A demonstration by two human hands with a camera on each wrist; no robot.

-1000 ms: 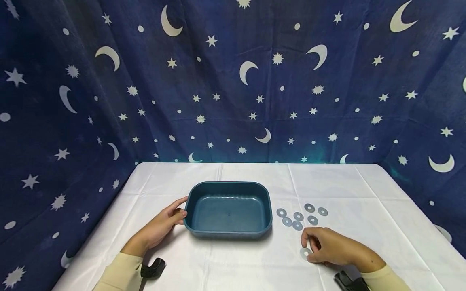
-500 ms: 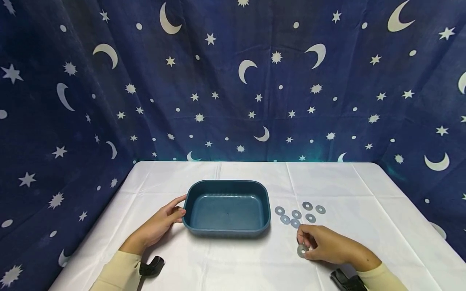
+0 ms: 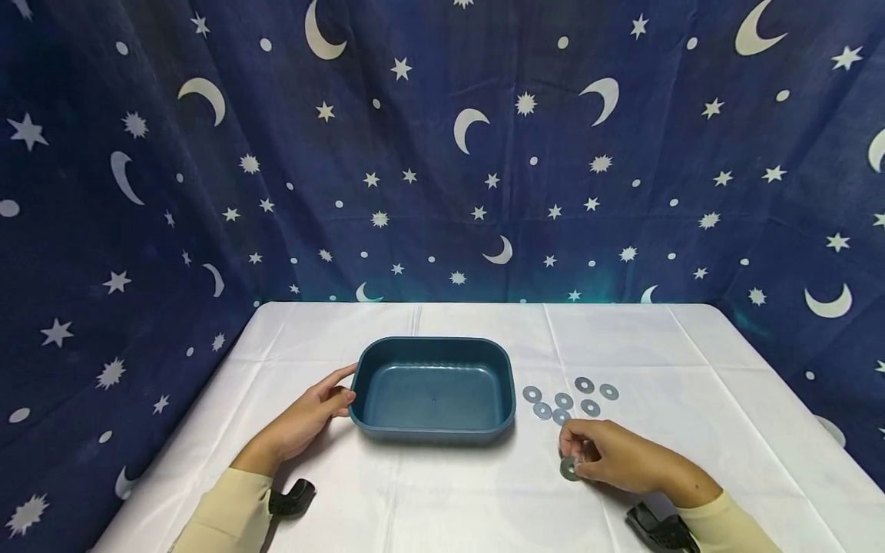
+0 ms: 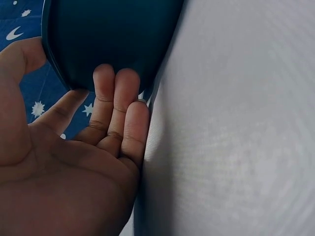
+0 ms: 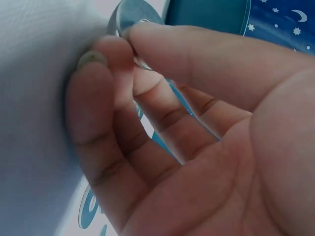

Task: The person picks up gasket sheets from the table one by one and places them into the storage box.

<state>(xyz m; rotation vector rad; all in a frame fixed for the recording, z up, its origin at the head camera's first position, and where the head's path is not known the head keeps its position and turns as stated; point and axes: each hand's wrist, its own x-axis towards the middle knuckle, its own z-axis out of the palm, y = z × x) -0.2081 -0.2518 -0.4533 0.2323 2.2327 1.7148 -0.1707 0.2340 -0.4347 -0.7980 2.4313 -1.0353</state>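
Note:
My right hand [image 3: 622, 457] pinches a flat metal washer [image 3: 565, 472] between thumb and fingers, low over the white cloth. The right wrist view shows the washer [image 5: 135, 12] tilted at the thumb tip, partly covered by the thumb. Several more grey washers [image 3: 578, 385] lie flat just beyond that hand. A dark teal rectangular plastic bin [image 3: 434, 395] stands left of them, with nothing visible inside. My left hand [image 3: 300, 426] touches the bin's left end, thumb and index fingertip at its edge; the left wrist view shows other fingers [image 4: 127, 91] extended against its outer wall.
A white cloth [image 3: 442, 499] with fold creases covers the table. Behind it and at the sides hangs a dark blue curtain [image 3: 442, 153] printed with moons and stars. A black wrist device sits on each arm.
The right hand has drawn the pinched washer slightly left, and the washer has tilted and looks darker. The left hand stays at the bin; the head view has shifted a little.

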